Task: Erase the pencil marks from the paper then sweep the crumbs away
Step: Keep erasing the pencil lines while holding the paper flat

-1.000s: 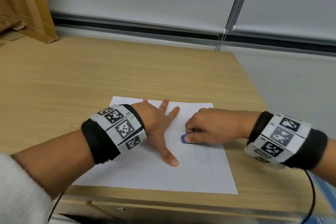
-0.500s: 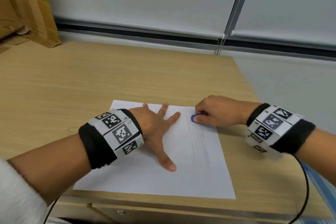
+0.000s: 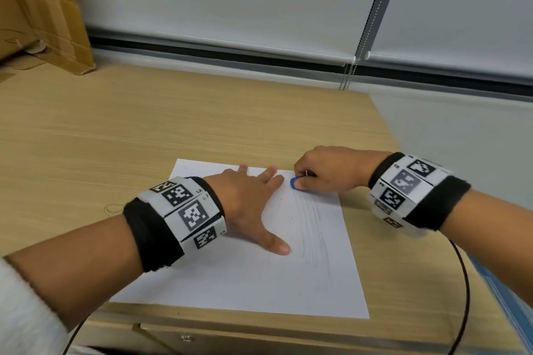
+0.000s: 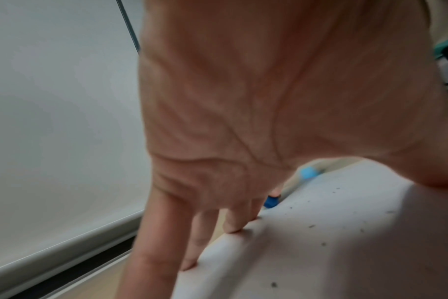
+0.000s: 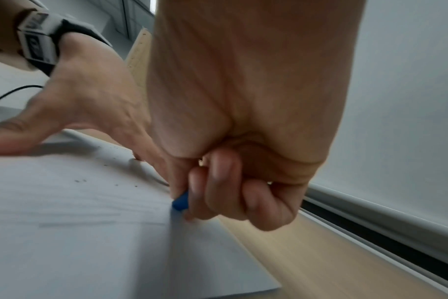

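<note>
1. On the left side of the paper (image 3: 230, 282), your left hand (image 3: 248, 204) lies flat with fingers spread and straight, holding nothing, only pressing the sheet down on the surface (image 3: 144, 130). It anchors just that side. If you ease the pressure while rubbing, I judge the sheet will slide or crease under the stroke.

2. Between your hands, the pencil marks (image 3: 314, 228) run as faint lines toward you, and most look unerased. They sit on the part of the sheet your palm does not pin, so a hard pull along them could buckle the paper there.

3. Near the marks, dark crumbs (image 4: 312, 226) are scattered over the sheet. Rub across them and they may smear grey into the paper; drag your left hand and they may spread before you sweep them.

4. At the far edge of the sheet, your right hand (image 3: 326, 170) has fingers curled tight, pinching the blue eraser (image 3: 294, 183) with its tip on the paper. An outward stroke from here could catch that edge and fold or tear it.

5. Past the right edge of the sheet, a black cable (image 3: 464, 282) hangs from your right wrist. It might snag the paper corner on a long stroke.
</note>
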The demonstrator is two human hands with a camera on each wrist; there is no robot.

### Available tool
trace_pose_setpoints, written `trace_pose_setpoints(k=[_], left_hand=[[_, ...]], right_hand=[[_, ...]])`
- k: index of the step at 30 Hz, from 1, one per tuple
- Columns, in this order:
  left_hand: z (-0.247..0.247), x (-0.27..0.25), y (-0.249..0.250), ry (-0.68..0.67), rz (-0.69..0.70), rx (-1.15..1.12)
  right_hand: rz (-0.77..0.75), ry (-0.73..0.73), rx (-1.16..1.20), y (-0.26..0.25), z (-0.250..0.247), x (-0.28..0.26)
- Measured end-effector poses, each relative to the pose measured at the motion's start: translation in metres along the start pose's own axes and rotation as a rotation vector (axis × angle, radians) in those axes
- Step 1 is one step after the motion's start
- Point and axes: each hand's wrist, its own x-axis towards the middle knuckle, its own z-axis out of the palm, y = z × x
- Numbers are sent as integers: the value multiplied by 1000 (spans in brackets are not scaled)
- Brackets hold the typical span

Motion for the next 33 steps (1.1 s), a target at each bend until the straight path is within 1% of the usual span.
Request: trace_pose_setpoints(k=[2, 4, 6, 9, 11, 14, 16, 20, 22, 25, 26, 30, 31, 33], left_hand=[[-1, 0, 0, -5, 1, 9], [-1, -1, 0, -8, 2, 22], [-2, 0, 2, -14, -2, 41], [-3, 2, 1, -8, -11, 53], [-3, 1, 1, 1, -7, 45], [-1, 0, 1, 19, 9, 54], [1, 0, 1, 34, 17, 61], [1, 3, -2, 36, -5, 70], [1, 4, -2, 27, -8, 66], [1, 3, -3, 21, 0, 55], [1, 2, -3, 18, 5, 45], [0, 0, -2, 18, 14, 36], [0, 0, -2, 24, 16, 38], [0, -1, -2, 24, 20, 33]], right_hand=[[-44, -66, 18, -2, 0, -4], [-58, -102, -23, -5, -4, -3], [-39, -58, -82, -4, -9, 4], [-1, 16, -107, -2, -8, 9], [-35, -16, -85, -5, -1, 2], [-97, -124, -32, -13, -1, -10], [-86, -110, -66, -14, -8, -2], [-36, -16, -86, -14, -11, 18], [-41, -35, -70, -17, -4, 10], [-96, -141, -13, -22, 0, -8], [-97, -152, -11, -22, -3, -9], [3, -27, -70, -6, -9, 2], [10, -21, -74, -6, -7, 1], [-26, -77, -64, -10, -2, -7]])
